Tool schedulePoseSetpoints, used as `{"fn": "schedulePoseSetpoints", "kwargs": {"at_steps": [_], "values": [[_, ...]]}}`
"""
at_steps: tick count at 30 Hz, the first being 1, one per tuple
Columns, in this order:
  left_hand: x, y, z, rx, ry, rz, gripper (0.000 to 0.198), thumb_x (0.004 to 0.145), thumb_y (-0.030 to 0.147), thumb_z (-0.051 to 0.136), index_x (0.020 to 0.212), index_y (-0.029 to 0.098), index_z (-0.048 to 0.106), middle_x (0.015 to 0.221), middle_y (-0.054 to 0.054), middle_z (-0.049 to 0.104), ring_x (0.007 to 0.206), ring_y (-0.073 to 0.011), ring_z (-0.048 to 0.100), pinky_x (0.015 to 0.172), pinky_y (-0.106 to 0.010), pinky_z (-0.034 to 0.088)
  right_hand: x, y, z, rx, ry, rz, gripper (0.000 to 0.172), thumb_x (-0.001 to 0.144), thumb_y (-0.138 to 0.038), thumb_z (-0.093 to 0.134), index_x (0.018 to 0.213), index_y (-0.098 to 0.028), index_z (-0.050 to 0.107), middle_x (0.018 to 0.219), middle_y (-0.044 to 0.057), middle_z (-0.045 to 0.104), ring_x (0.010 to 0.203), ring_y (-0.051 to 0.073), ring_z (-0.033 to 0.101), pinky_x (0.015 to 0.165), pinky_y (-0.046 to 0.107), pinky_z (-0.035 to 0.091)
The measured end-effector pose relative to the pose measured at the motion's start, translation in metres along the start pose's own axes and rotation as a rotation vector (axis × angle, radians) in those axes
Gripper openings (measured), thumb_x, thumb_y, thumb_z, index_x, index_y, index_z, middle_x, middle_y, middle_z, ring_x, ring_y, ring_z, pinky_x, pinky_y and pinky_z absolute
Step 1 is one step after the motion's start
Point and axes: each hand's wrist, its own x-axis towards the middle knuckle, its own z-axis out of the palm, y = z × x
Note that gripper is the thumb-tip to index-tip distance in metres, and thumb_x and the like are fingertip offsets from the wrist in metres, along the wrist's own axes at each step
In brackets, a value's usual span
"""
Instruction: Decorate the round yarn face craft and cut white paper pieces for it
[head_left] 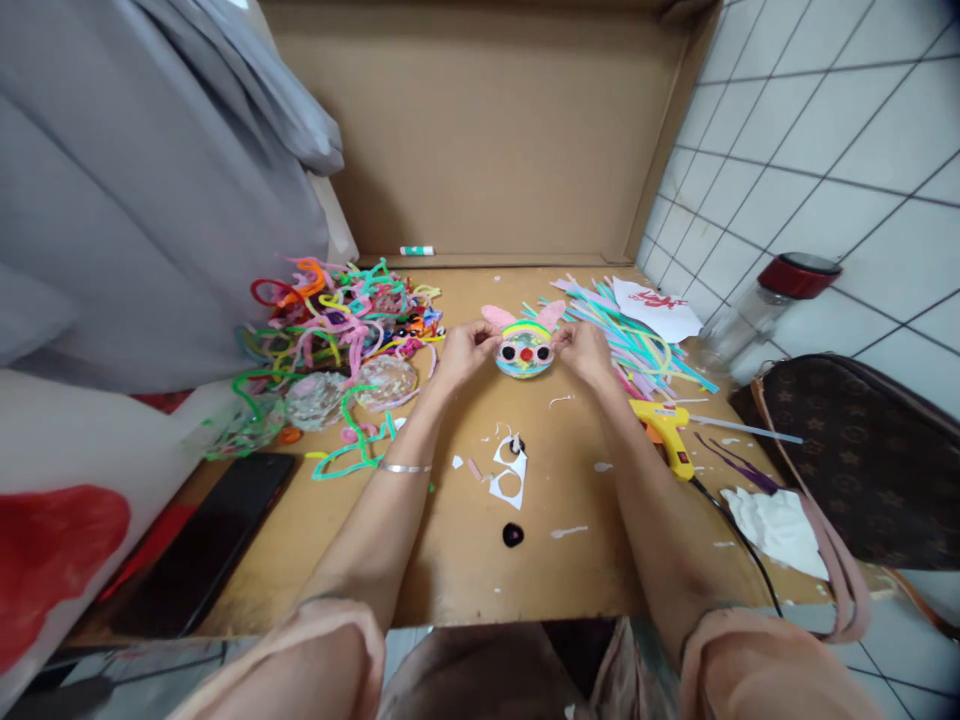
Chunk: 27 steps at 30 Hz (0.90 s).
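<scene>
My left hand point(466, 349) and my right hand point(583, 350) both grip a small round craft face point(525, 352) over the middle of the cardboard work surface point(465, 560). The face has pink ears, a striped top, two black-and-white eyes and a red nose. Each hand pinches one side of it with closed fingers. A silver bangle point(405, 467) sits on my left wrist.
A tangle of coloured pipe cleaners point(337, 310) lies to the left, straight ones point(637, 340) to the right. A yellow glue gun point(667, 432), white tissue point(776, 525), brown bag point(862, 450), red-lidded jar point(757, 305), black phone point(214, 535), paper scraps point(510, 475) and a black button point(513, 535) surround them.
</scene>
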Motion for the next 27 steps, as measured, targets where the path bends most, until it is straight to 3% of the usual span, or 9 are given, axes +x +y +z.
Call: {"fn": "schedulePoseSetpoints", "kwargs": {"at_steps": [17, 27], "values": [[0.004, 0.007, 0.001, 0.184, -0.033, 0.065, 0.01, 0.08, 0.014, 0.06, 0.08, 0.01, 0.07, 0.077, -0.005, 0.07, 0.07, -0.0131, 0.058, 0.073, -0.027, 0.045, 0.006, 0.003, 0.003, -0.024, 0.088, -0.031, 0.007, 0.07, -0.016, 0.061, 0.067, -0.02, 0.066, 0.07, 0.007, 0.07, 0.066, 0.021, 0.058, 0.067, 0.033, 0.043], [0.004, 0.007, 0.003, 0.18, -0.032, 0.097, 0.011, 0.083, 0.016, 0.06, 0.08, 0.011, 0.069, 0.074, -0.003, 0.067, 0.068, -0.0132, 0.054, 0.071, -0.027, 0.044, 0.015, 0.01, 0.007, 0.18, 0.2, -0.208, 0.007, 0.071, -0.02, 0.06, 0.068, -0.019, 0.066, 0.062, 0.002, 0.063, 0.057, 0.015, 0.051, 0.062, 0.031, 0.041]]}}
